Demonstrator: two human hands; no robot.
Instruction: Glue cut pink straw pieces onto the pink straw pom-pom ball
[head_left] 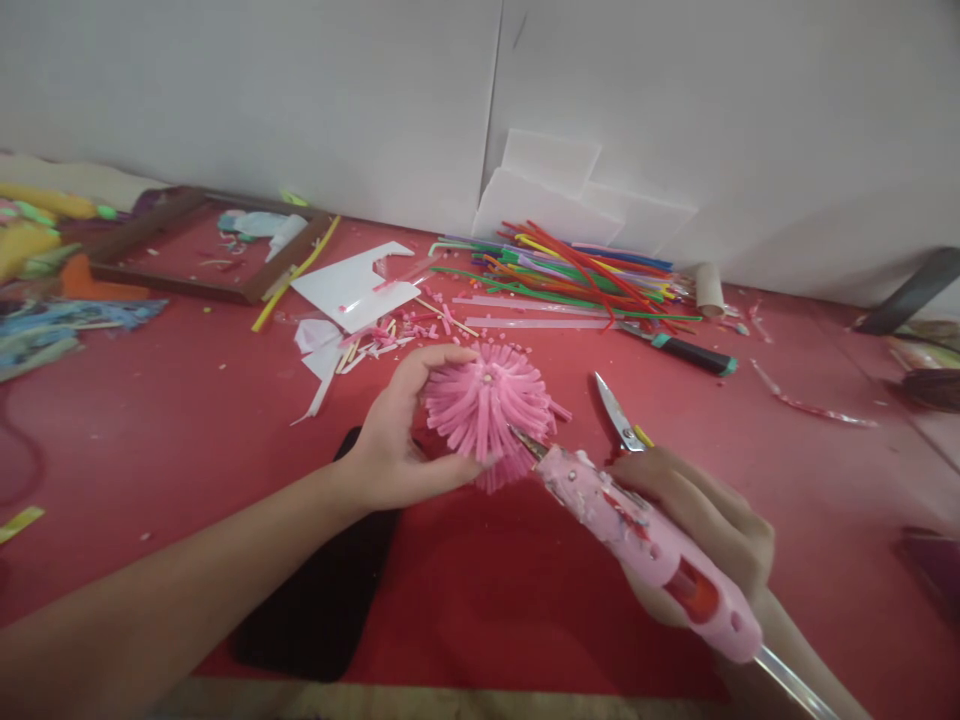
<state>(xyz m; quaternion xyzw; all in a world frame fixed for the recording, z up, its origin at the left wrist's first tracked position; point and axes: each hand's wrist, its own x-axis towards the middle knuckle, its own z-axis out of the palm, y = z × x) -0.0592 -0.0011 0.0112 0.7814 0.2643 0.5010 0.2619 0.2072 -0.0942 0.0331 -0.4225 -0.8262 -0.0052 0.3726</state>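
My left hand (394, 440) is closed around a pink ball of cut straw pieces (487, 405), held just above the red table. My right hand (705, 525) grips a pink glue gun (637, 535). Its metal nozzle touches the lower right side of the pink ball. Under my left wrist lies a black phone (322, 600).
Scissors (619, 412) lie right of the ball, a craft knife (690, 352) behind them. A heap of coloured straws (570, 270) and white foam sheets (555, 190) sit by the wall. White card scraps (352, 290), pink cuttings and a wooden frame (187, 250) lie at left.
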